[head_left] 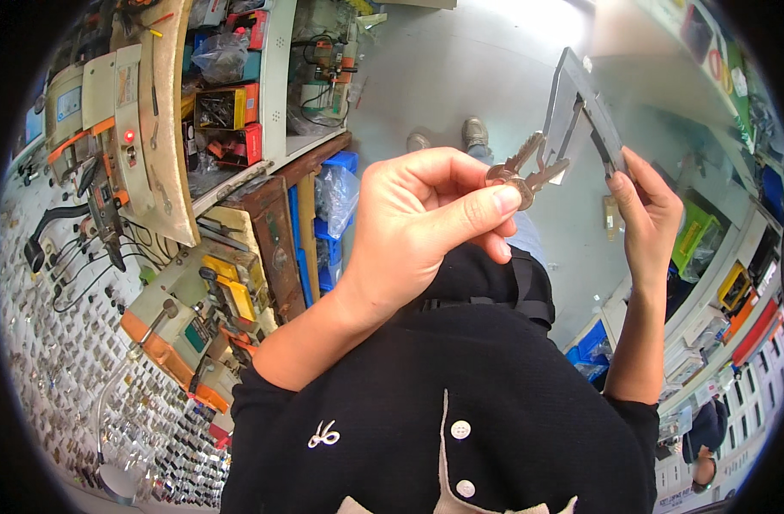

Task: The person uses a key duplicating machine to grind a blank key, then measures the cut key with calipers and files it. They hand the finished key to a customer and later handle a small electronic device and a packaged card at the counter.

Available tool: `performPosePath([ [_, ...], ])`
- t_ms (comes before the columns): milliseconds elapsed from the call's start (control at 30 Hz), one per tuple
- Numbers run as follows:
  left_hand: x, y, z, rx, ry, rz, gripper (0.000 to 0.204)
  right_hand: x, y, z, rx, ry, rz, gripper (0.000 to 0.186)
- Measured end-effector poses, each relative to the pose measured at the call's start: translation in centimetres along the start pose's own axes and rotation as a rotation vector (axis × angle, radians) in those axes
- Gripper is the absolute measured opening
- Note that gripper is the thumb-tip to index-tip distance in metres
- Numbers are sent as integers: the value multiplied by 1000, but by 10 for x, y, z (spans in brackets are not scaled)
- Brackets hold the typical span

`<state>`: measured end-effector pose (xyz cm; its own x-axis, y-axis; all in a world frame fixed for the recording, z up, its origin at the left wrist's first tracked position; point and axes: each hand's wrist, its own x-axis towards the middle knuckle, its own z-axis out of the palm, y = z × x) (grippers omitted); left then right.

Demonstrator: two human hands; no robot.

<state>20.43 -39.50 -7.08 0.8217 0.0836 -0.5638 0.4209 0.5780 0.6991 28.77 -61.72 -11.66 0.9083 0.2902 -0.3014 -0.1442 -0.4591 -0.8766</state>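
My left hand (439, 218) is raised at chest height, its thumb and bent forefinger pinching a small bunch of metal keys (538, 176). The toothed blades stick out to the right, while the heads are partly covered by the fingertips. To the right, my right hand (647, 206) grips the lower end of a dark grey, angular frame-like piece (593, 107) between thumb and fingers. That piece rises up and to the left, with its far end beyond the keys; its exact kind cannot be made out. Keys and grey piece look close together, but whether they touch is unclear.
A key-cutting machine (113, 120) with orange parts stands on the left bench, another machine (186, 334) below it. Many keys hang on the left wall (92, 368). Shelves hold red boxes (242, 144). Right shelves carry a green bin (696, 236). Another person (705, 437) is lower right.
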Motion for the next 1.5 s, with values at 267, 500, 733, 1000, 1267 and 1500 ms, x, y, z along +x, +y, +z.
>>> performPosePath([
  [267, -5, 11, -2, -59, -70, -79, 7, 9, -12, -3, -84, -4, 172, 29],
  [500, -4, 10, -5, -110, -146, -132, 12, 0, -27, 4, -37, -256, 219, 26],
  [733, -6, 9, -13, -194, -194, -186, 12, -2, -35, 5, 61, -307, 238, 24],
  [1000, -6, 8, -13, -128, -178, -139, 10, -3, -43, 5, 33, -319, 234, 23],
  [1267, -7, 1, -15, -133, -165, 19, 9, -4, -45, 6, 18, -320, 231, 23],
  [1500, -11, -2, -14, -36, -136, 137, 10, -4, -41, 6, -22, -341, 162, 24],
])
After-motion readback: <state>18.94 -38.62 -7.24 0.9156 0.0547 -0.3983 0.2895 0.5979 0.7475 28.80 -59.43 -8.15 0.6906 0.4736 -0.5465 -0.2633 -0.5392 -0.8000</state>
